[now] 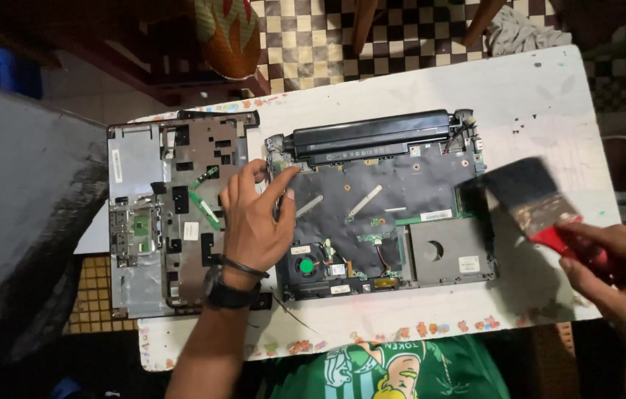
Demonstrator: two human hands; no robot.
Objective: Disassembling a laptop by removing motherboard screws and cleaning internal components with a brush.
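An opened laptop base [387,214] lies on a small white table [534,103], its dark circuit board, fan and long black battery exposed. My left hand [254,218] rests on the base's left edge, fingers pressing near the upper left corner, a black watch on the wrist. My right hand [612,266] grips the red handle of a wide paintbrush [531,196]. The brush's dark bristles hover at the base's right edge. Left of the base lies the removed top cover [172,222], inner side up.
A checkered floor [313,37] and wooden chair legs show beyond the table's far edge. A dark grey slab [17,222] stands at the left. Small tiles [95,295] show below the cover. My green printed shirt [387,369] is at the near edge.
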